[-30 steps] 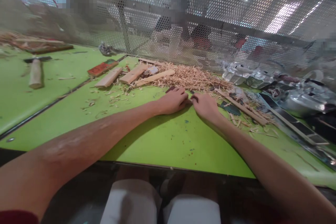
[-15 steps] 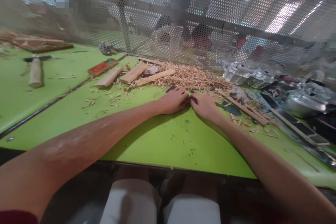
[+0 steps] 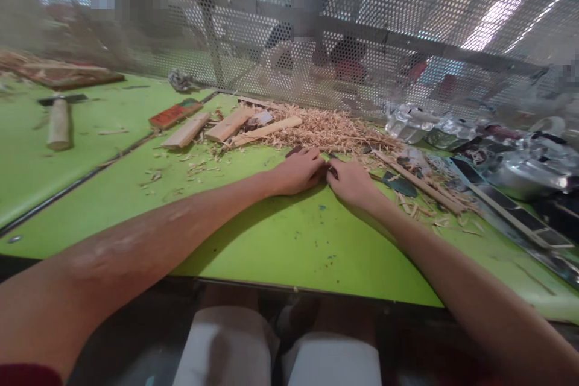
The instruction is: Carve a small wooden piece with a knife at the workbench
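Observation:
My left hand [image 3: 302,171] rests low over the green tabletop [image 3: 271,235], its fingers curled round a dark reddish-brown flat piece [image 3: 294,151]. One end of that piece sticks out past the knuckles; the rest is covered. Close on its right, my right hand [image 3: 351,178] has its thumb and fingers pinched together, nearly touching the left fingertips. A small dark bit shows at this pinch, too hidden to name. Behind both hands lies a heap of curly wood shavings [image 3: 335,129].
Wooden blocks [image 3: 186,131] and an orange-red block [image 3: 174,114] lie left of the shavings. A hammer-like tool [image 3: 60,123] is farther left. To the right are a thin wooden strip [image 3: 420,184], a dark green scrap [image 3: 400,184] and clear plastic wrapping [image 3: 534,166]. A perforated metal screen [image 3: 253,66] stands behind; people sit beyond it.
Both hands stay in nearly the same place, fingers still curled together. The view has shifted very slightly; nothing on the table has visibly moved.

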Demonstrator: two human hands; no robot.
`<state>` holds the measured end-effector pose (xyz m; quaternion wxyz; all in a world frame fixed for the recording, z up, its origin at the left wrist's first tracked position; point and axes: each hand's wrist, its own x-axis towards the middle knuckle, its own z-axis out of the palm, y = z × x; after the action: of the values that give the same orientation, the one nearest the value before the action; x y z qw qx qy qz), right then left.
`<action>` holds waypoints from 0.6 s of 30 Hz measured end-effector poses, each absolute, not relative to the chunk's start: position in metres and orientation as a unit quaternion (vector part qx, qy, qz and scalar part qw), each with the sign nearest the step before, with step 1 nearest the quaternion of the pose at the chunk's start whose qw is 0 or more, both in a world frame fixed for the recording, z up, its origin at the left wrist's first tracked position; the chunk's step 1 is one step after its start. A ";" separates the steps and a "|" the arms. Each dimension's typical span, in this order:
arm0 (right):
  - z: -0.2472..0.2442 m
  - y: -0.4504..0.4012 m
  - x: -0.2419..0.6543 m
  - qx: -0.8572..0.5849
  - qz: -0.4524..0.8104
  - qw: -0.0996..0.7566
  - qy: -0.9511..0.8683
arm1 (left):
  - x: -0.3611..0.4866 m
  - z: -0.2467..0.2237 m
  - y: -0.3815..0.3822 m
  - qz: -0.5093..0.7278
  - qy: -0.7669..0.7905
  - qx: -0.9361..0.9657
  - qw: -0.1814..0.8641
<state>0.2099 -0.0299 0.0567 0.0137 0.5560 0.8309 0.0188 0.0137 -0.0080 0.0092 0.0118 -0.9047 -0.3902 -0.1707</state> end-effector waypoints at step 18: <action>0.058 -0.030 0.210 0.544 0.010 0.025 0.839 | 0.012 0.010 -0.009 -0.163 -0.393 -0.905 0.014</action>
<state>0.2097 -0.0298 0.0582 0.0246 0.5442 0.8385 0.0105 0.0124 -0.0089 0.0097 0.0142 -0.9047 -0.3932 -0.1635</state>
